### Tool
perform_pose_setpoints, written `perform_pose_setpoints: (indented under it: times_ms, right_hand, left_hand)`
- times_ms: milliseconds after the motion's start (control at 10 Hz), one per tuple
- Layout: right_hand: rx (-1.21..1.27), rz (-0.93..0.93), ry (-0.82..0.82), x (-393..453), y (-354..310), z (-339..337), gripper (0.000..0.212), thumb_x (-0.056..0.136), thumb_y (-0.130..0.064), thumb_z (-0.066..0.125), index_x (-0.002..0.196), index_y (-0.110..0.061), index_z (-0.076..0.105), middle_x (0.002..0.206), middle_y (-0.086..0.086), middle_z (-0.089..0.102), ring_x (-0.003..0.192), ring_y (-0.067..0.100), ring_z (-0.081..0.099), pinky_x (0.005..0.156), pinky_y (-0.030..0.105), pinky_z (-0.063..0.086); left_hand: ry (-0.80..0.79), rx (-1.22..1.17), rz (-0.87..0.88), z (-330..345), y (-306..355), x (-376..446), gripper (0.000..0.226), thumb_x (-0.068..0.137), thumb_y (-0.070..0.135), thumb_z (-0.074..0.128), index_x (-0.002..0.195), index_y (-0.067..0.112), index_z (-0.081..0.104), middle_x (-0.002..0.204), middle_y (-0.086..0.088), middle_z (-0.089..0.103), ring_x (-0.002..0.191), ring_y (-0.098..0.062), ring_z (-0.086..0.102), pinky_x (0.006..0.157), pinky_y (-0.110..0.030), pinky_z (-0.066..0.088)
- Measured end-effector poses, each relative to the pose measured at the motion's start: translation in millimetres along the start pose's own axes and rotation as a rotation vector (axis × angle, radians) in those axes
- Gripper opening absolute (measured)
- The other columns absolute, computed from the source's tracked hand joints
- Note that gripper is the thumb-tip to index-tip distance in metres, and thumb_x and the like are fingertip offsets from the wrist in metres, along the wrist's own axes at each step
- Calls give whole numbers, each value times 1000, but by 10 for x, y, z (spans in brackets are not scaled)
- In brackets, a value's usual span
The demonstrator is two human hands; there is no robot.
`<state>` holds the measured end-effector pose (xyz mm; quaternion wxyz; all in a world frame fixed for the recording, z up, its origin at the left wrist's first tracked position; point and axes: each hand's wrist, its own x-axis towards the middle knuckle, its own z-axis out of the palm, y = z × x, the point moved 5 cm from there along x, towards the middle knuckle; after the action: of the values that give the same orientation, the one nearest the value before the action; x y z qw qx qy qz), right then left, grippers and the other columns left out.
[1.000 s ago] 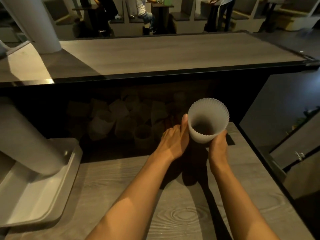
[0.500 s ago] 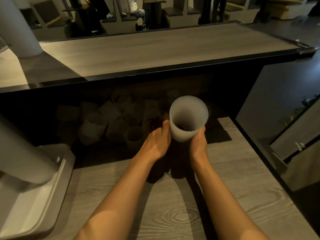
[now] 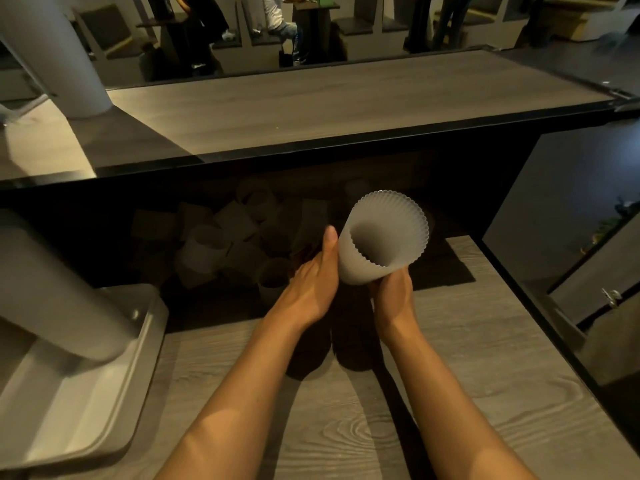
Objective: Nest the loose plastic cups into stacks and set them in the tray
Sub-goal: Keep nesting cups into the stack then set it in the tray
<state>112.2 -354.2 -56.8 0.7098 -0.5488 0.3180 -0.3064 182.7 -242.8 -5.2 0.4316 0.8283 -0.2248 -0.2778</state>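
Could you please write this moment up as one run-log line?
stage: nesting | both hands, left hand, right hand, hold cup stack | loose cups remain | tray holds a stack

A long grey wood-grain upper counter (image 3: 346, 102) with a black edge spans the scene. A thick white round pillar (image 3: 59, 53) stands at its left end. Dark chairs (image 3: 104, 32) and seated people (image 3: 277, 15) lie beyond.

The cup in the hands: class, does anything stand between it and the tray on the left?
Nothing visible blocks the way. The cup is held above the counter, and bare wood lies between it and the tray. A long stack of cups already lies in the tray.
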Motion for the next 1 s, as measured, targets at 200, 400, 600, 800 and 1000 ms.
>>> perform_pose_setpoints:
  times_ms: [200, 400, 600, 800, 1000]
  right_hand:
    - [-18, -39, -80, -125, -164, 56, 41, 111, -41, 33, 150, -31, 43, 139, -5, 59, 130, 13, 56, 112, 51, 45]
    - [20, -23, -147, -234, -286, 16, 26, 113, -33, 30, 127, -45, 47, 133, -10, 61, 126, 11, 59, 110, 42, 49]
    - [-75, -79, -143, -393, -379, -85, 35, 113, -27, 34, 146, -28, 47, 134, -4, 64, 122, 9, 62, 105, 45, 53]
    - [-204, -110, -214, -726, -685, -198, 35, 112, -36, 28, 132, -64, 34, 126, -35, 49, 123, -4, 51, 109, 36, 46]
    - [-258, 102, -380, -1024, -648, -154, 37, 101, -64, 10, 134, -61, 26, 154, -9, 35, 135, 9, 37, 114, 46, 37]
  left_hand:
    - [-11, 45, -31, -67, 39, -106, 91, 83, 85, -6, 158, 41, 18, 165, 0, 28, 154, -23, 19, 125, -53, 12]
    - [-43, 101, 38, -95, 187, -287, 70, 94, 70, -4, 159, 45, 4, 167, 6, 16, 155, -26, 10, 126, -52, 8]
    - [-39, 24, -7, -50, 217, -505, 76, 89, 80, -3, 157, 49, 13, 164, 9, 24, 152, -16, 18, 119, -43, 19]
    - [-27, -178, -20, 102, 149, -671, 103, 64, 102, 3, 153, 53, 23, 161, -1, 34, 147, -26, 33, 122, -53, 26]
    - [-66, -379, 65, 151, 49, -1041, 41, 105, 58, 11, 90, 90, 31, 130, 32, 43, 144, -13, 36, 121, -49, 31]
